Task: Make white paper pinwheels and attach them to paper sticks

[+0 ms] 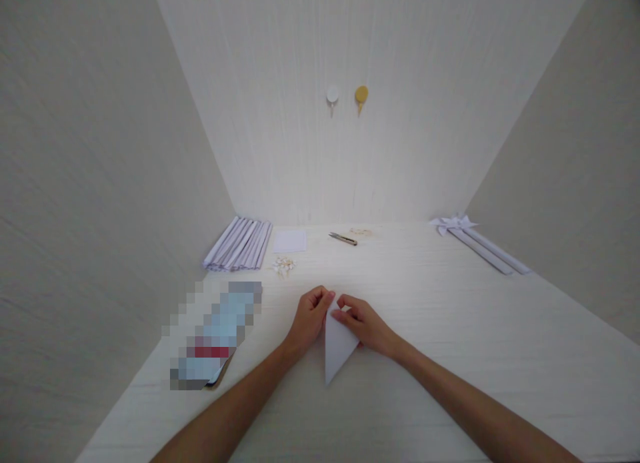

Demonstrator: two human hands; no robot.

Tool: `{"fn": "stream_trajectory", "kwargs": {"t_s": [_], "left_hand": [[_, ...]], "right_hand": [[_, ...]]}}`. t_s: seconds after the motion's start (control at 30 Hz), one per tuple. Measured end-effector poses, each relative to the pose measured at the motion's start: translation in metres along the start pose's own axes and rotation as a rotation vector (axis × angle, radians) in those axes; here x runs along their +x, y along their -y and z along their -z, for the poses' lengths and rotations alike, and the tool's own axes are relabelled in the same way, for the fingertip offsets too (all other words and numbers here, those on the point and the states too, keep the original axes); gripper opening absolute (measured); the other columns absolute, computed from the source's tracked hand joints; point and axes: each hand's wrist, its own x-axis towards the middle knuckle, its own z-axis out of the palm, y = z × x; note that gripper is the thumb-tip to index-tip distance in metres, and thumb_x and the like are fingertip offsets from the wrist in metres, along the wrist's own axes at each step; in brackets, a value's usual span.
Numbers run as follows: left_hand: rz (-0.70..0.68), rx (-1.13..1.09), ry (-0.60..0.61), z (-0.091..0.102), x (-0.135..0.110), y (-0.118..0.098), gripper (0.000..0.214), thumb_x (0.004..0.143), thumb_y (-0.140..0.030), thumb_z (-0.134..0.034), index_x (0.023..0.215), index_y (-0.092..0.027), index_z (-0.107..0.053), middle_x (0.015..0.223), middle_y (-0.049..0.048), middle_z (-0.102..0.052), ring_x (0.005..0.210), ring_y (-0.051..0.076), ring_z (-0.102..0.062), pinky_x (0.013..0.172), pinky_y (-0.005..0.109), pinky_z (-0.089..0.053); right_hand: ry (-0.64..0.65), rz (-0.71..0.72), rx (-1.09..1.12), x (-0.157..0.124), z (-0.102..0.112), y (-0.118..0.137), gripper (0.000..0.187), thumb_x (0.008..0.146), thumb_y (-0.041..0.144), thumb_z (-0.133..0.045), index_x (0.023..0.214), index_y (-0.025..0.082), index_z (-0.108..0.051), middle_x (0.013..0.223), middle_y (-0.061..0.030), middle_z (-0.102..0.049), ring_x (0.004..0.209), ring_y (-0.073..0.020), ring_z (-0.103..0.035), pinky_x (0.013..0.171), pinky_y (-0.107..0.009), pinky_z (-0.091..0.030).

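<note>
Nearest the person, a folded paper (337,348) lies flat on the pale worktop (450,356), a white triangle with its sharp tip pointing toward the person and its broad end away. Both hands meet at that far end. The left hand (309,314) is curled, its fingers (323,296) pinching the paper's upper left corner. The right hand (366,324) lies over the upper right edge, its fingers (345,303) bent and pressed together on the same corner. This two-sided pinch looks meant to hold the layers square on each other, with the worktop backing the crease.

Left of the folded paper, a blurred object (215,336) sits near the worktop's edge, clear of the arms. Beyond the folded paper and a little left is a small heap of pale bits (284,265). Behind that lies a square sheet (290,241), and further left a bundle of folded strips (240,244) is fanned against the wall, seemingly stock kept within reach. Straight beyond the folded paper lie snips (343,238), with pale scraps (361,231) just past them. Far to the right of the folded paper, a paper pinwheel (454,223) on long sticks rests along the wall, apparently set aside. High above all this, two hooks (347,95) are fixed to the back wall
</note>
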Motion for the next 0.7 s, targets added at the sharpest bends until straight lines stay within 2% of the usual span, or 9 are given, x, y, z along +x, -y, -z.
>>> {"fn": "stream_trajectory", "kwargs": {"t_s": [0.1,0.23,0.3,0.5,0.7], "left_hand": [[-0.025,0.046,0.004,0.0014,0.0023,-0.0001,0.036,0.069,-0.043,-0.047,0.049,-0.017,-0.034,0.046,-0.0072,-0.029,0.045,0.006,-0.026,0.042,0.020,-0.022],[-0.049,0.106,0.075,0.0031,0.0040,0.0017,0.033,0.072,-0.042,-0.043,0.052,-0.016,-0.038,0.050,-0.0055,-0.033,0.048,0.007,-0.030,0.044,0.020,-0.024],[-0.060,0.122,0.106,0.0041,0.0032,0.0018,0.029,0.072,-0.040,-0.043,0.056,-0.016,-0.041,0.052,-0.0047,-0.037,0.050,0.008,-0.033,0.045,0.020,-0.026],[-0.102,0.281,0.052,0.0073,0.0009,-0.0010,0.031,0.073,-0.038,-0.043,0.051,-0.016,-0.039,0.050,-0.0049,-0.034,0.049,0.008,-0.031,0.046,0.021,-0.023],[-0.071,0.382,0.016,0.0042,0.0041,-0.0004,0.039,0.072,-0.041,-0.041,0.044,-0.018,-0.029,0.045,-0.0053,-0.024,0.045,0.007,-0.024,0.044,0.023,-0.018]], "right_hand": [[-0.024,0.086,-0.036,0.0040,-0.0034,-0.0023,0.027,0.075,0.040,-0.041,0.060,0.018,-0.037,0.050,0.0065,-0.033,0.041,-0.0059,-0.033,0.035,-0.016,-0.025],[-0.263,0.151,-0.016,0.0089,-0.0066,-0.0074,0.032,0.075,0.041,-0.041,0.055,0.019,-0.029,0.049,0.0065,-0.027,0.044,-0.0062,-0.028,0.036,-0.017,-0.022],[-0.335,0.147,-0.011,0.0098,-0.0077,-0.0082,0.032,0.076,0.042,-0.040,0.055,0.020,-0.028,0.049,0.0064,-0.027,0.043,-0.0065,-0.028,0.036,-0.017,-0.021],[-0.369,0.149,-0.065,0.0078,-0.0106,-0.0039,0.035,0.076,0.043,-0.040,0.053,0.019,-0.031,0.048,0.0058,-0.027,0.044,-0.0069,-0.026,0.037,-0.018,-0.020],[-0.403,0.154,-0.088,0.0072,-0.0093,-0.0061,0.034,0.077,0.043,-0.038,0.053,0.019,-0.031,0.049,0.0049,-0.029,0.046,-0.0078,-0.029,0.038,-0.019,-0.022]]}}
